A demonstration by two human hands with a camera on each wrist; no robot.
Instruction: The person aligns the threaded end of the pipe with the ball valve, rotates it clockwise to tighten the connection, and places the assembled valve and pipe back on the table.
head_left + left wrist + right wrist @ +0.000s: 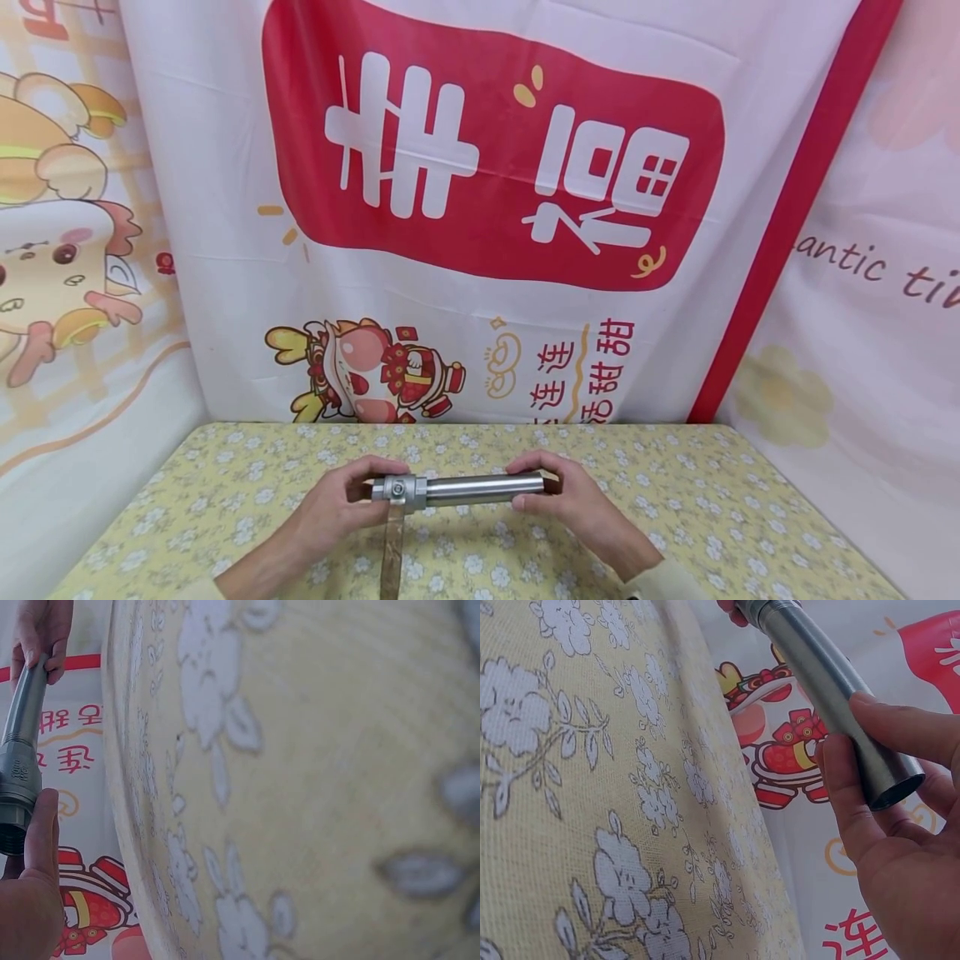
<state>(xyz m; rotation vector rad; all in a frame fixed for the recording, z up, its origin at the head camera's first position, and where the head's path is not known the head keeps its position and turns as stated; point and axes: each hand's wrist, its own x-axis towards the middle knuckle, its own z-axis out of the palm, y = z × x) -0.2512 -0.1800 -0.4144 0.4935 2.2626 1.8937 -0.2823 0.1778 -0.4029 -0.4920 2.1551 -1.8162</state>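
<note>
A steel pipe [480, 489] is joined to a metal ball valve [401, 492], and the two lie level in line above the table. From the valve a flat, worn-looking lever [392, 550] points toward the person. My left hand [337, 500] holds the valve's outer end between thumb and fingers. At the other end, my right hand [573, 500] grips the pipe. The right wrist view shows the pipe's open round mouth [894, 793] between the thumb and fingers. Seen from the left wrist, the valve body [19, 776] carries raised markings too small to read.
Beneath the hands spreads a table with a yellow floral cloth [712, 533]. Behind it hangs a white and red printed curtain [225, 333]. Other printed cloths flank the table, at the left [75, 450] and at the right [862, 350].
</note>
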